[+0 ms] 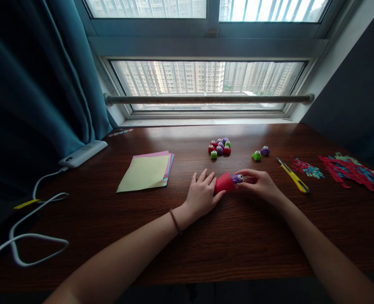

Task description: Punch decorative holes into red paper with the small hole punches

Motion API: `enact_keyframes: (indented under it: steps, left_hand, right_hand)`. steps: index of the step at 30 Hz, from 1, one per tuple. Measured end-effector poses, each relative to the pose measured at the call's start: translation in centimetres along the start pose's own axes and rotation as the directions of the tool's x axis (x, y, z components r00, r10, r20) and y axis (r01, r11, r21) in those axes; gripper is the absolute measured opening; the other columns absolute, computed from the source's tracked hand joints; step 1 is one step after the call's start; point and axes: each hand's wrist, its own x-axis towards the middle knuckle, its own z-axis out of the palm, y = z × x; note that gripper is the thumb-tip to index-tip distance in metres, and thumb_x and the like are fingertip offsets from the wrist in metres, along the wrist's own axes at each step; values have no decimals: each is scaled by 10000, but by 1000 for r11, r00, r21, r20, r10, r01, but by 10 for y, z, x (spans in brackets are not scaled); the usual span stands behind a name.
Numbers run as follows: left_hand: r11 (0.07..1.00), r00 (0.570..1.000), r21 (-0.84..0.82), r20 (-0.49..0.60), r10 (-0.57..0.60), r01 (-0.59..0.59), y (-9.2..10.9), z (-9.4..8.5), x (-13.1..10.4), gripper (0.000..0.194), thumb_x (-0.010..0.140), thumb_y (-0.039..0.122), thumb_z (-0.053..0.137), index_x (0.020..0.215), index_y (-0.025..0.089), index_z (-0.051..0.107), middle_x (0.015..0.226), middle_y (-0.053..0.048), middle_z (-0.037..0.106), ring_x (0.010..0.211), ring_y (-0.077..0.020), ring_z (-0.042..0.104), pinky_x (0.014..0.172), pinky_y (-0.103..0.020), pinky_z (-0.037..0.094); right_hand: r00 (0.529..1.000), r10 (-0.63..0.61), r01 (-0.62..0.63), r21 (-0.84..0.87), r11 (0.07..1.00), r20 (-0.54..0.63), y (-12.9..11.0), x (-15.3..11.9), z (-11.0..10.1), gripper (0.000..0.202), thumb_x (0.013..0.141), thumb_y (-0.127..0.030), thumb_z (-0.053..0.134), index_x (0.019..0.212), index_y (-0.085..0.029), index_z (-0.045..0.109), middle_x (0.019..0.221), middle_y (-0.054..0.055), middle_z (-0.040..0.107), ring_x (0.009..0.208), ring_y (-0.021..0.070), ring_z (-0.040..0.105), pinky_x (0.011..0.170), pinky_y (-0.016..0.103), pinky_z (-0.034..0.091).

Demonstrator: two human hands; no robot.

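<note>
The left hand (pixel 202 194) held the red cup (pixel 224 182), which lay on its side between the two hands, its wider end towards the right hand (pixel 253 179). The left fingers were slightly spread over the cup's far side, with the thumb along its near side. The right hand was narrowed, thumb and fingers pinching the purple toy (pixel 237 178) at the cup's mouth; whether part of the toy sat inside could not be told. A thin band (pixel 175 222) circled the left wrist.

Straight beyond the hands, a cluster (pixel 219 148) of red, green and purple toys stood on the table (pixel 225 253). Just beyond the right hand were a green toy (pixel 257 156) and another purple one, side by side. Right of that hand lay the yellow knife (pixel 294 177), then small bits (pixel 313 170) of red and blue, and farther out a pile of strips (pixel 353 171), mostly red. Left of the left hand and a little beyond it lay the paper (pixel 144 173), yellow sheet uppermost. Well out to its left were a white box (pixel 85 153) and its looped cable (pixel 41 236).
</note>
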Motion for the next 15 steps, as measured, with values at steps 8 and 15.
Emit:
enact_keyframes:
  steps: [8,15]
  left_hand:
    - [1000,1000,12,-9,5,-5,0,1,0,537,850,532,350,1188,146,509,1257,-100,484,1233,-316,306,1006,-525,210]
    - [998,1000,63,-3,-7,7,1,0,-1,560,831,545,375,1211,149,487,1303,-103,435,1253,-330,263,1001,-543,211]
  right_hand:
    - [997,-78,74,-197,978,-13,1,1,0,340,667,-311,680,955,-147,607,748,26,636,640,147,586,586,240,480]
    - [987,-149,162,-372,914,63,7,2,0,225,692,-293,663,880,-171,650,753,18,618,633,125,552,575,234,445]
